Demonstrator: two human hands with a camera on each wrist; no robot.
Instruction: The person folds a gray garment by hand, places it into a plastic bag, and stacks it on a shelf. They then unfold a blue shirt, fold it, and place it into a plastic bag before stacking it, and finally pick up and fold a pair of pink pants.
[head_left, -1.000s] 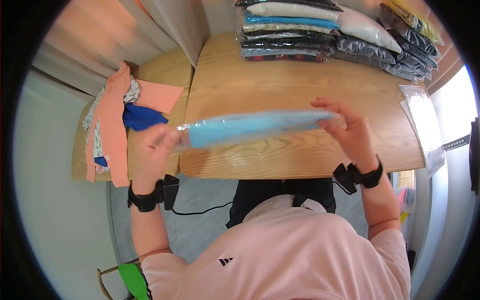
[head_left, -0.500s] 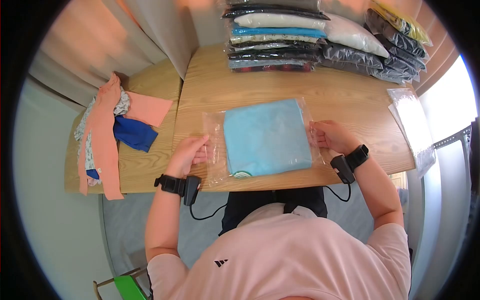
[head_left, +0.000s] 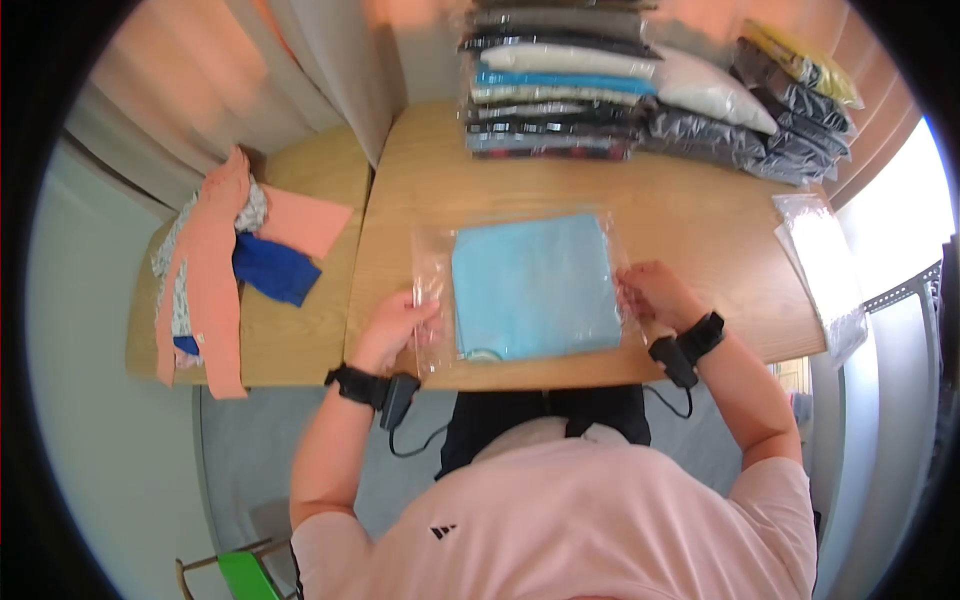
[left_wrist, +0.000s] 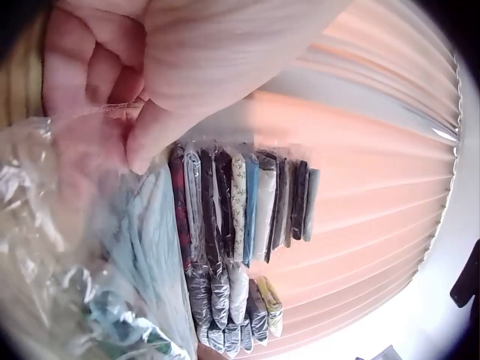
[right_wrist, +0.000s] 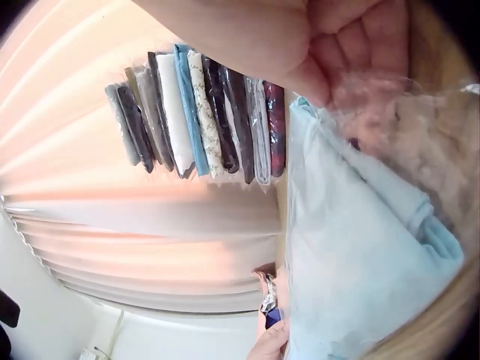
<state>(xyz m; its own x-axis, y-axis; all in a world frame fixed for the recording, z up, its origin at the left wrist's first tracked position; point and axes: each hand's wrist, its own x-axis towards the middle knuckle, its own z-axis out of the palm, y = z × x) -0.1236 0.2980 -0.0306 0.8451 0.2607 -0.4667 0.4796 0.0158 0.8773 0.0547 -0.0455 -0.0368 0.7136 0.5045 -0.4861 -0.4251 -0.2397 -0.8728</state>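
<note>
A folded light-blue garment (head_left: 535,285) lies flat inside a clear plastic bag (head_left: 433,255) over the front of the wooden table. My left hand (head_left: 400,325) pinches the bag's left edge between thumb and fingers; the left wrist view shows the thumb pressed on the film. At the opposite edge, my right hand (head_left: 660,295) pinches the plastic beside the garment. In the right wrist view the folded garment (right_wrist: 360,247) shows through the film, its layers bulging at one side. A round green-and-white label (head_left: 482,354) sits at the garment's lower left corner.
Bagged folded clothes (head_left: 555,100) stand in a tall stack at the back, with more bagged bundles (head_left: 710,135) to their right. Loose clothes in peach (head_left: 215,280) and blue (head_left: 275,270) lie on the left table section. Flat clear bags (head_left: 825,270) lie at the right edge.
A second ago the bagged garment was held up, seen nearly edge-on; it then came down flat toward the table. Over the last half second both hands stay at its sides, with little movement.
</note>
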